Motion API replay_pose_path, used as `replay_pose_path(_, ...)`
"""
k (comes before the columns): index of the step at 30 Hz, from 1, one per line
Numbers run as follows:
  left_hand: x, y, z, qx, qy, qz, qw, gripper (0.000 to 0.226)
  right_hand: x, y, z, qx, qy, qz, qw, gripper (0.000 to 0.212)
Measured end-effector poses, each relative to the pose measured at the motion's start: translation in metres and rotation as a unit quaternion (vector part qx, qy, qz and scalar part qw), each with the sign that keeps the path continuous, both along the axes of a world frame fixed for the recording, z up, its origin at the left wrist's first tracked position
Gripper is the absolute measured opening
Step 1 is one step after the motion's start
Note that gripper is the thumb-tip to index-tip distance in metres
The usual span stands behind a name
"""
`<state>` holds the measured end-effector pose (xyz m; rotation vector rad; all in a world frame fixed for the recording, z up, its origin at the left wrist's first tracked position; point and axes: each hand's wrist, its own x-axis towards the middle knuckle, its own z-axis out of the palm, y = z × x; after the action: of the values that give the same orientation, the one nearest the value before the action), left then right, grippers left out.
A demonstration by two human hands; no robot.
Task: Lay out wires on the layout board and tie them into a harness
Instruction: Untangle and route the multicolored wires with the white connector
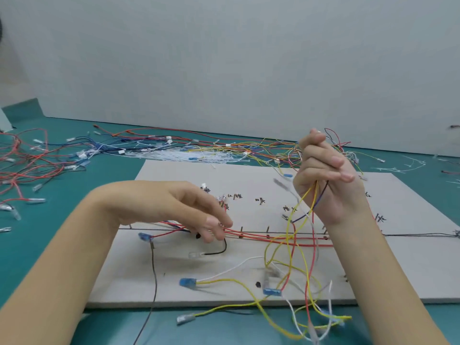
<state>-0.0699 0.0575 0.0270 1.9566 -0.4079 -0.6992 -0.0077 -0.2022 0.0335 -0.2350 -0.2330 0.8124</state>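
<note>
From the head view, we have the layout board (410,265) flat on the teal table (62,245), and our two hands working over it. Our left hand (194,215) is low over the board, its fingertips pinching the run of red wires (261,237) where they lie along the pegs (242,229) and the drawn guide line. Our right hand (328,180) is raised above the board's right half, fingers curled round a loose bunch of yellow, red, white and dark wires (290,247) that hangs down, loops across the board and spills over its near edge. Several of these end in blue connectors (188,282), lying on the board or just off it.

We judge the step in hand to be routing: feeding wires from the raised bunch down into the run. To do it well, we should keep the left pinch firm so the red wires already laid do not lift off the pegs, draw out one wire at a time, and let the slack untangle before seating it beside the others.

Behind the board lie white cable ties (189,155) and heaps of spare wires (32,165), well apart from our work.
</note>
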Motion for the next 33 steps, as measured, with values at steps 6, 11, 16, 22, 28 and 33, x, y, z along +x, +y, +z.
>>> replay_pose_path(6, 0.011, 0.016, -0.006, 0.114, -0.052, 0.042, 0.991, 0.007, 0.004, 0.001, 0.003, -0.125, -0.058, -0.084, 0.987, 0.043)
replay_pose_path(11, 0.012, 0.031, -0.006, 0.188, -0.061, 0.087, 0.976, 0.007, -0.001, 0.014, 0.005, -0.338, -0.183, -0.097, 0.918, 0.042)
replay_pose_path(16, 0.009, 0.056, -0.004, 0.226, -0.036, 0.099, 0.968, 0.004, -0.001, 0.016, -0.002, -0.405, -0.290, -0.052, 0.865, 0.053)
replay_pose_path(22, 0.007, 0.060, -0.006, 0.265, 0.030, 0.078, 0.961, 0.015, -0.005, 0.021, -0.008, -0.463, -0.364, 0.018, 0.808, 0.048)
replay_pose_path(28, 0.007, 0.058, -0.007, 0.284, 0.045, 0.082, 0.954, 0.012, -0.007, 0.022, -0.009, -0.499, -0.402, 0.049, 0.767, 0.048)
replay_pose_path(33, 0.007, 0.055, -0.006, 0.304, 0.049, 0.071, 0.949, 0.008, -0.011, 0.028, -0.012, -0.515, -0.418, 0.051, 0.747, 0.048)
